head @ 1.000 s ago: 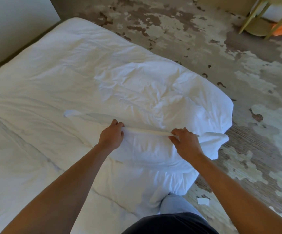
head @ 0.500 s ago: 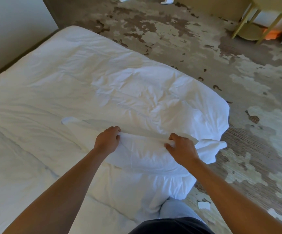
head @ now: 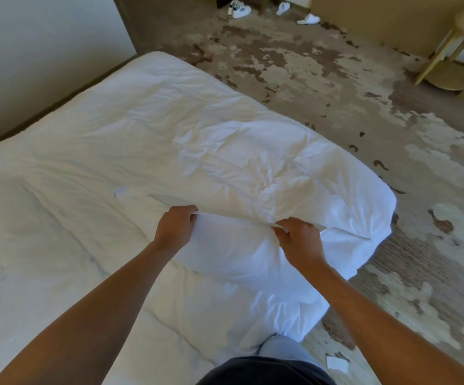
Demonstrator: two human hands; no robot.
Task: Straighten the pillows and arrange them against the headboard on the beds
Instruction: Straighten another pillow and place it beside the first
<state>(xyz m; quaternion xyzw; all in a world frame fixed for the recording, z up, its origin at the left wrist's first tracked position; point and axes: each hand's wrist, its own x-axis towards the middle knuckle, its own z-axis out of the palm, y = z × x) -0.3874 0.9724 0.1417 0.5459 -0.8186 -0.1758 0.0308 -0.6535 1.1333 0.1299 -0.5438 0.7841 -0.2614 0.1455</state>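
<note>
- The pillow [head: 241, 262] is white and soft, in a plain white case, and lies on the bed [head: 114, 151] near its right edge, close to the person.
- Its far edge, the open end of the case, is pulled taut into a straight seam between the left hand [head: 174, 225] and the right hand [head: 300, 240], each pinching the cloth.
- A loose flap of the case [head: 341, 240] sticks out to the right beyond the right hand.
- The pillow's body bulges toward the viewer below that seam, lightly creased.
- The bed's white duvet is rumpled just beyond the pillow.
</note>
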